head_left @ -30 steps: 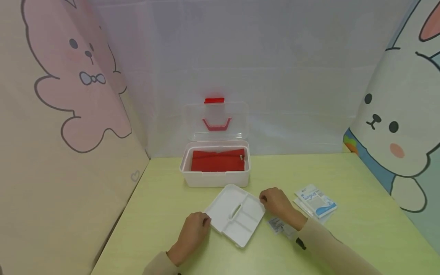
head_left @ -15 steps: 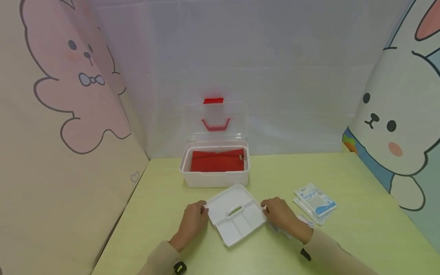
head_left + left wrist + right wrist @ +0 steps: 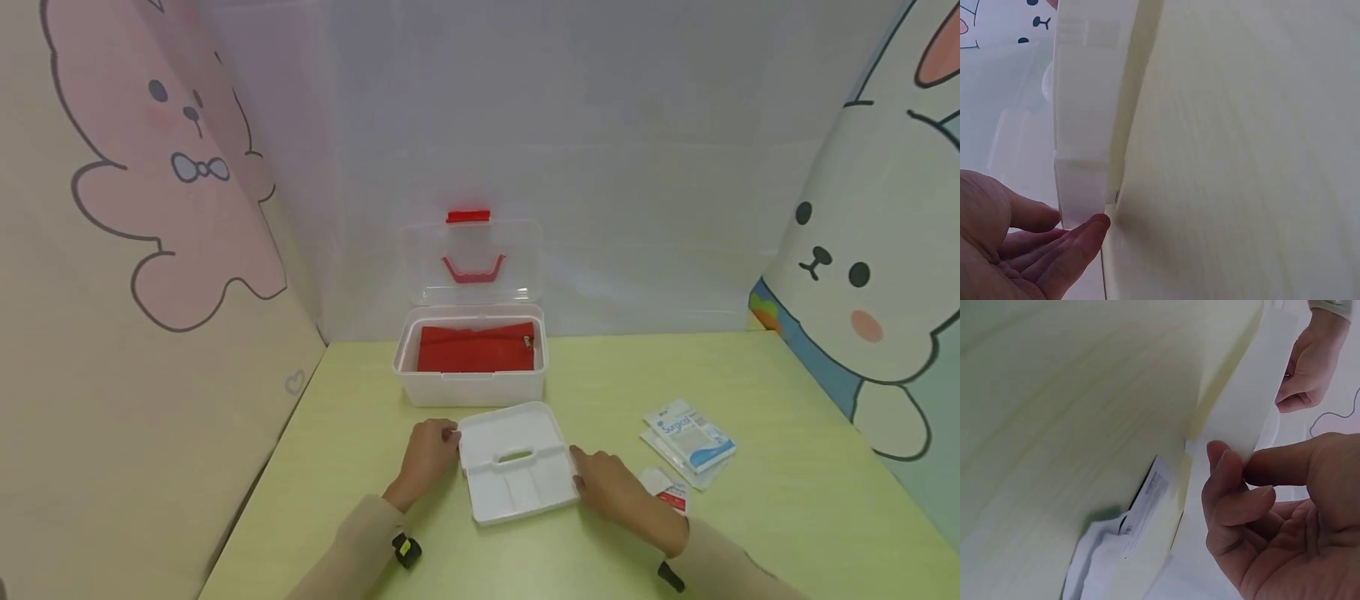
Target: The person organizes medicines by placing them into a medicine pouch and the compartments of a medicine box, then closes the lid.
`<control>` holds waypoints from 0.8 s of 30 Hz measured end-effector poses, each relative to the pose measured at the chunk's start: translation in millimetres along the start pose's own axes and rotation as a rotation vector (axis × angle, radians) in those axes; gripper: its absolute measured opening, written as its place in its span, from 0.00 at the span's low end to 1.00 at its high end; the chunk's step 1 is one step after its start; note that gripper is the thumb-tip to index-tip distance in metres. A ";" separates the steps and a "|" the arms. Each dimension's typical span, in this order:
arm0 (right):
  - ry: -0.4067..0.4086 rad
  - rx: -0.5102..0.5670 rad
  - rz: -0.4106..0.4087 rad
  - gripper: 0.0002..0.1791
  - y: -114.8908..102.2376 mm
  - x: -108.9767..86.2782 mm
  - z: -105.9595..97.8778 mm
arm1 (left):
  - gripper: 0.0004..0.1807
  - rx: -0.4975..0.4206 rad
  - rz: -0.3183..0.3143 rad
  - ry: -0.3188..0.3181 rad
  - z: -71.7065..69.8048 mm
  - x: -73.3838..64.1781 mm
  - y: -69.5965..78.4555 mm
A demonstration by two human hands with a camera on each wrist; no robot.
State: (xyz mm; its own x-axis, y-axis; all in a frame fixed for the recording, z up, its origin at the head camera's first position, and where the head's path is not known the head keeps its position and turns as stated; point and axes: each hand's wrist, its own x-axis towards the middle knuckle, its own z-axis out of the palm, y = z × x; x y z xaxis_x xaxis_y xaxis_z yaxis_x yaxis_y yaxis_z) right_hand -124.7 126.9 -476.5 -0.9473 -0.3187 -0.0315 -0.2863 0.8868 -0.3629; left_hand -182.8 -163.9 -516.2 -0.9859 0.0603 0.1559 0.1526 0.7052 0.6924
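A white divided tray (image 3: 517, 429) with a slot handle in its middle is held level in front of the box, its near edge slightly slanted. My left hand (image 3: 427, 454) pinches its far-left side; in the left wrist view the thumb and fingers (image 3: 1088, 240) are on either side of the tray's end. The right hand (image 3: 611, 487) pinches the opposite side, with thumb and curled fingers at the wall in the right wrist view. Behind the tray stands a white box (image 3: 468, 390), a red zippered pouch (image 3: 476, 350) inside it.
The box's clear lid (image 3: 517, 250) stands raised at the back, with a red handle (image 3: 474, 275). To the right lie white-and-blue "Surgical" packets (image 3: 688, 437). Small white and red packets (image 3: 671, 493) lie partly hidden behind the right forearm.
The tray has turned clockwise to sit nearly square to the box. My left hand has moved away from me and the right hand slightly towards me, both still at its sides.
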 end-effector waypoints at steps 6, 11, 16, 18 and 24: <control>-0.036 0.015 0.014 0.25 -3.4 -5.1 0.9 | 0.09 -0.090 -0.055 -0.027 5.7 16.5 -0.3; -0.011 -0.008 -0.005 0.26 -2.2 -7.5 3.9 | 0.09 -0.099 -0.084 -0.031 9.9 24.9 1.7; -0.008 0.053 0.007 0.27 1.9 -7.3 7.7 | 0.10 -0.125 -0.118 -0.054 13.8 30.4 3.9; -0.009 0.094 0.019 0.27 3.3 -7.3 8.8 | 0.09 -0.120 -0.107 -0.056 15.5 31.7 2.8; -0.019 0.188 0.045 0.28 3.0 -8.7 9.8 | 0.08 -0.005 -0.024 -0.008 5.6 23.4 1.3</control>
State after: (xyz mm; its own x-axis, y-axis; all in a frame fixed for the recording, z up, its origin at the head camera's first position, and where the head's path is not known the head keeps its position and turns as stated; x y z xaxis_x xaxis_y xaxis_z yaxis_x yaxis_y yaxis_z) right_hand -116.0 129.1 -486.5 -0.9551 -0.2882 -0.0685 -0.2104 0.8227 -0.5282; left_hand -206.1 -157.6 -515.6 -0.9897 0.0490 0.1342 0.1296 0.7032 0.6991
